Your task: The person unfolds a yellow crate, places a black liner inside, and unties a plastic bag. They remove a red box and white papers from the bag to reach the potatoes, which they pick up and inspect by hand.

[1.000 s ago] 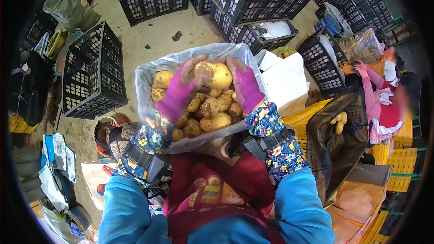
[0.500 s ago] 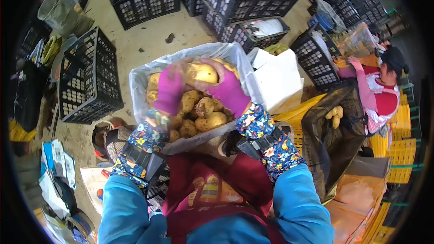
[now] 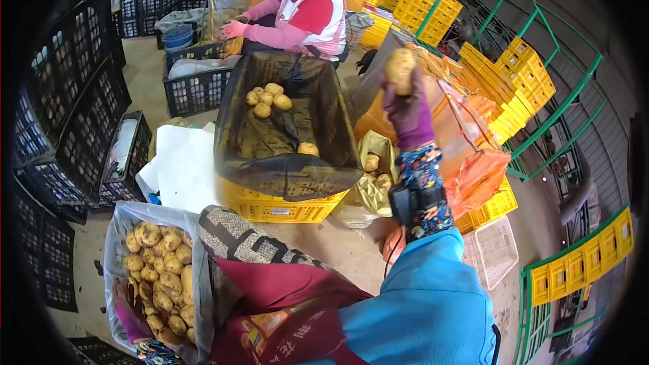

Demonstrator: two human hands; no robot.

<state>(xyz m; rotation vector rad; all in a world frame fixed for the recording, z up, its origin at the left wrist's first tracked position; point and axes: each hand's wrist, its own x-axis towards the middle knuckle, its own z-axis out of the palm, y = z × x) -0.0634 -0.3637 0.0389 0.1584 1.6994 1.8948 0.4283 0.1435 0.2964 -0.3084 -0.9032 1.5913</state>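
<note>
My right hand (image 3: 407,111), in a purple glove, is stretched far out to the right and holds a large potato (image 3: 401,71) upright above an orange bag (image 3: 466,155). At the lower left my left hand (image 3: 132,314), also gloved, reaches inside the near edge of a crate lined with clear plastic (image 3: 118,230). Many potatoes (image 3: 162,263) fill that crate; the left fingers are partly hidden among them. Between the hands stands a yellow crate (image 3: 284,211) with a dark liner (image 3: 297,179), holding several potatoes (image 3: 269,99) and a single one nearer its front.
Beyond the dark-lined crate sits another person (image 3: 311,20) in pink sleeves. Black crates (image 3: 81,108) are stacked at the left. A green bag (image 3: 373,192) with potatoes and a pale basket (image 3: 492,250) lie on the right. Green rails and yellow crates (image 3: 426,3) stand behind.
The view has swung to the right. Both hands were together over the plastic-lined crate with a potato; now my right hand is far out with a potato, and my left remains at that crate.
</note>
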